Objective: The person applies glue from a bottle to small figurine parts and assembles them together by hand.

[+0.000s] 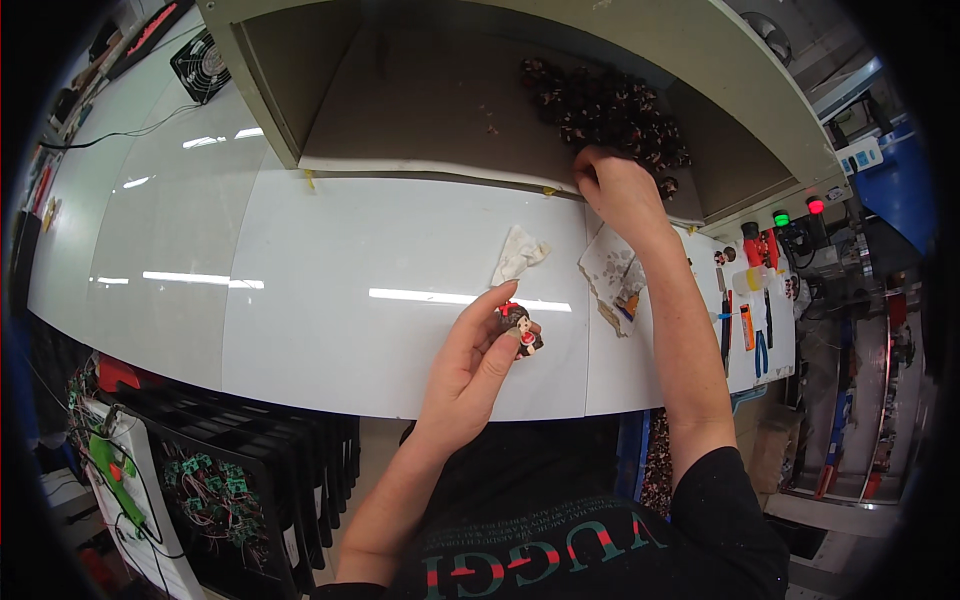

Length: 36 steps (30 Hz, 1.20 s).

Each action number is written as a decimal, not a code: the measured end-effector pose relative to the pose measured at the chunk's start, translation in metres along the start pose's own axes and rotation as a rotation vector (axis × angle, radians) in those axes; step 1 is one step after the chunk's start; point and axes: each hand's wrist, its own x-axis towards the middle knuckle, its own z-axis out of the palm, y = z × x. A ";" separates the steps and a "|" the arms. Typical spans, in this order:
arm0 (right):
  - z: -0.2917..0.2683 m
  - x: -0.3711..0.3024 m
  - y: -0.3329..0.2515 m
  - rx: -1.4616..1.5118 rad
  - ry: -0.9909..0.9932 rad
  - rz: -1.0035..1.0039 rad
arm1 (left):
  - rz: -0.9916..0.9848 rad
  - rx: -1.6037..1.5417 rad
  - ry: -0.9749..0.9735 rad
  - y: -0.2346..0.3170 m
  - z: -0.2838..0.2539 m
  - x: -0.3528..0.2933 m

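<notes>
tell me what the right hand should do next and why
Probably pinch one piece from the near edge of the dark pile: the right hand is already there, though its grip is unclear, while the left hand is occupied holding a small figurine.

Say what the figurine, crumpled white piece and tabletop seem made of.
Figurine in the left hand: probably plastic or resin, painted finish, judging by its small coloured details.
Crumpled white piece: matte, tissue or thin cloth; its soft folds fit either.
Tabletop: glossy, perhaps laminate; it mirrors light strips.
</notes>
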 end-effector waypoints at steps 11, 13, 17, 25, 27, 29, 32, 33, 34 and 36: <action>-0.011 -0.054 -0.028 0.925 0.004 0.057 | -0.008 -0.007 0.008 0.000 -0.009 0.004; -0.014 -0.072 -0.032 1.143 -0.040 0.089 | -0.016 -0.034 0.006 -0.004 -0.011 0.006; -0.018 -0.098 -0.029 1.171 -0.131 0.125 | -0.036 -0.044 -0.015 -0.006 -0.010 0.008; 0.009 -0.131 -0.028 1.328 -0.322 0.113 | -0.059 -0.009 0.014 -0.029 -0.013 0.004; 0.017 -0.132 -0.023 1.339 -0.353 0.067 | -0.021 -0.017 -0.011 -0.035 -0.015 0.006; 0.027 -0.136 -0.020 1.417 -0.391 0.016 | -0.027 -0.013 -0.015 -0.039 -0.016 0.004; 0.028 -0.139 -0.022 1.440 -0.460 0.113 | -0.024 0.000 -0.013 -0.041 -0.017 0.002; 0.028 -0.140 -0.023 1.439 -0.462 0.113 | -0.026 0.001 -0.006 -0.041 -0.017 0.001; 0.029 -0.141 -0.024 1.466 -0.484 0.139 | -0.025 0.000 -0.003 -0.041 -0.018 0.000; 0.031 -0.142 -0.025 1.489 -0.506 0.168 | 0.002 0.077 0.000 -0.043 -0.020 -0.002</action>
